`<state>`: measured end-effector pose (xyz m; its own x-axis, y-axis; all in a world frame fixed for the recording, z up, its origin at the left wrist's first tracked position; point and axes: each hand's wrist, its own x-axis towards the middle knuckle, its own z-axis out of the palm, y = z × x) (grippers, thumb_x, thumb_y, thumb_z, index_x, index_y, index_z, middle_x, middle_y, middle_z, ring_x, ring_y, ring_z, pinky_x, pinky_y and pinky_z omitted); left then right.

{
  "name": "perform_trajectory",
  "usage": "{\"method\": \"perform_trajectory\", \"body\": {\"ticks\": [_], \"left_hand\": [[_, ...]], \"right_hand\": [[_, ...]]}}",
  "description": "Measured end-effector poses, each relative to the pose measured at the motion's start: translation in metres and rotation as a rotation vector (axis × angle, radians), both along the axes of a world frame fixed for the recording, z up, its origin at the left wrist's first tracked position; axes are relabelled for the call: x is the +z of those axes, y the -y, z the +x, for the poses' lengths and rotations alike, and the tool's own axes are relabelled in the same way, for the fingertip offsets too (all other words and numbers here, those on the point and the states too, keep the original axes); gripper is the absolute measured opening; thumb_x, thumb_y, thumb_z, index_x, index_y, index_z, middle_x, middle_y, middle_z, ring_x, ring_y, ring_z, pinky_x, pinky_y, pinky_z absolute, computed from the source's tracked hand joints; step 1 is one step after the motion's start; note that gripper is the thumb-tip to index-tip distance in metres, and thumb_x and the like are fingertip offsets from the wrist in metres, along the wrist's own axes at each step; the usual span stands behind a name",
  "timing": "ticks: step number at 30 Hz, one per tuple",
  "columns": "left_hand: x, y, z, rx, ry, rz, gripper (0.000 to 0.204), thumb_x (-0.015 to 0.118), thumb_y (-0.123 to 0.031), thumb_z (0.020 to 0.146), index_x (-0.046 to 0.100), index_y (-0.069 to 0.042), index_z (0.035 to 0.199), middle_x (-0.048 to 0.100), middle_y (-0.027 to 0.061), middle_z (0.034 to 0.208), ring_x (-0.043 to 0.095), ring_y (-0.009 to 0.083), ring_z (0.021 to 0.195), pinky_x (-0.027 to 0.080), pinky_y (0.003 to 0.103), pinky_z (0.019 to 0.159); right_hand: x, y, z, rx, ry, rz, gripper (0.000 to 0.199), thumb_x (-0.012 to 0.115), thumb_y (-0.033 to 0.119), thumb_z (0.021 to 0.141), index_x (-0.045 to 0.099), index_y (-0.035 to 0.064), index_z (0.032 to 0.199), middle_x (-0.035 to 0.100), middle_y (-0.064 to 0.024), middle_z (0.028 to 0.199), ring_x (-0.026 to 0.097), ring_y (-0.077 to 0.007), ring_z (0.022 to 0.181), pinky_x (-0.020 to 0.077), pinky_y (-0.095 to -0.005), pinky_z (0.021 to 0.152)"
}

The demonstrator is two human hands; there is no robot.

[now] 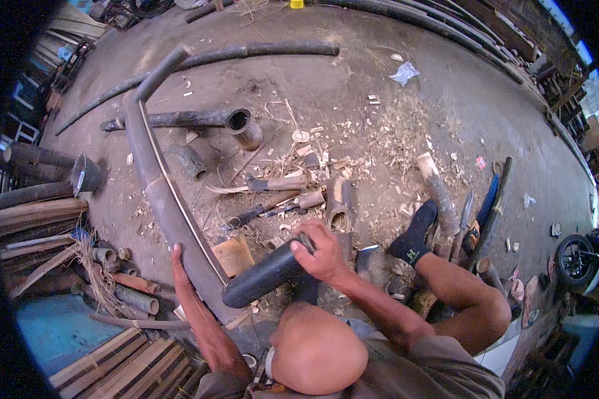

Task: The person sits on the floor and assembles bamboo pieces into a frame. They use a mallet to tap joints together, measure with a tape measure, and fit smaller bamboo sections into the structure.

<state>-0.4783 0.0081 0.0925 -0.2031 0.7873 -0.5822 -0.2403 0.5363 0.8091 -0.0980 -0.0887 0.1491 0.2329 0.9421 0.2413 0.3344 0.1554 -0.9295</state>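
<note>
A long dark curved bamboo pole [158,179] runs from the upper left down toward me, with a pale split line along it. My left hand [180,265] presses against its lower side. My right hand [323,251] is closed on the end of a thick dark club-like bamboo piece [263,278], which lies across the pole's near end. My head and shoulders fill the bottom centre. My leg in a black sock [416,236] stretches out to the right.
Wood chips and shavings litter the concrete floor [393,113]. Knives and handled tools [276,185] lie ahead. Short bamboo tubes [245,128] and long poles [259,50] lie beyond. Stacked bamboo [36,213] is left, split slats [123,362] lower left, a wheel [574,259] right.
</note>
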Motion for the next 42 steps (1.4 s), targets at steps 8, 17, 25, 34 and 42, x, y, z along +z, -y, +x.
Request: {"method": "perform_trajectory", "body": {"ticks": [8, 17, 25, 34, 42], "left_hand": [[0.046, -0.042, 0.087, -0.336, -0.283, 0.171, 0.081, 0.073, -0.061, 0.082, 0.061, 0.004, 0.129, 0.069, 0.0131, 0.107, 0.066, 0.0257, 0.091, 0.053, 0.038, 0.084], [0.056, -0.064, 0.272, -0.805, -0.304, 0.174, 0.082, 0.077, -0.057, 0.082, 0.063, 0.008, 0.129, 0.072, 0.0182, 0.110, 0.070, 0.0262, 0.095, 0.054, 0.038, 0.085], [-0.018, -0.057, 0.337, -0.878, -0.250, 0.013, 0.085, 0.078, -0.062, 0.079, 0.066, 0.008, 0.125, 0.073, 0.0215, 0.109, 0.072, 0.0294, 0.097, 0.055, 0.041, 0.087], [-0.026, -0.076, 0.357, -0.835, -0.396, 0.150, 0.092, 0.071, -0.064, 0.083, 0.054, 0.005, 0.141, 0.069, 0.0251, 0.121, 0.070, 0.0347, 0.107, 0.052, 0.043, 0.096], [-0.012, -0.006, 0.323, -1.154, -1.031, 0.629, 0.092, 0.082, -0.053, 0.074, 0.048, -0.013, 0.149, 0.037, 0.0251, 0.155, 0.047, 0.0451, 0.137, 0.040, 0.055, 0.112]], "right_hand": [[-0.019, 0.072, 0.040, -0.320, 0.009, 0.010, 0.024, 0.060, 0.016, 0.089, 0.063, -0.0007, 0.106, 0.064, -0.0193, 0.106, 0.063, -0.0312, 0.100, 0.0485, -0.0407, 0.095], [-0.061, 0.147, 0.096, -0.715, -0.019, -0.137, 0.020, 0.061, 0.017, 0.090, 0.065, 0.0005, 0.099, 0.065, -0.0128, 0.093, 0.062, -0.0260, 0.090, 0.0490, -0.0387, 0.088], [-0.084, 0.148, 0.156, -0.846, -0.066, -0.209, 0.023, 0.053, 0.013, 0.097, 0.067, -0.0043, 0.099, 0.067, -0.0096, 0.090, 0.061, -0.0193, 0.088, 0.0487, -0.0335, 0.085], [-0.152, 0.103, 0.194, -0.846, 0.106, -0.283, 0.025, 0.057, 0.017, 0.098, 0.068, -0.0053, 0.106, 0.071, -0.0183, 0.093, 0.067, -0.0281, 0.088, 0.0517, -0.0378, 0.086], [-0.153, 0.087, 0.196, -0.813, 0.432, -0.429, 0.040, 0.062, 0.028, 0.097, 0.064, -0.0036, 0.122, 0.067, -0.0266, 0.114, 0.060, -0.0434, 0.112, 0.0422, -0.0504, 0.102]]}}
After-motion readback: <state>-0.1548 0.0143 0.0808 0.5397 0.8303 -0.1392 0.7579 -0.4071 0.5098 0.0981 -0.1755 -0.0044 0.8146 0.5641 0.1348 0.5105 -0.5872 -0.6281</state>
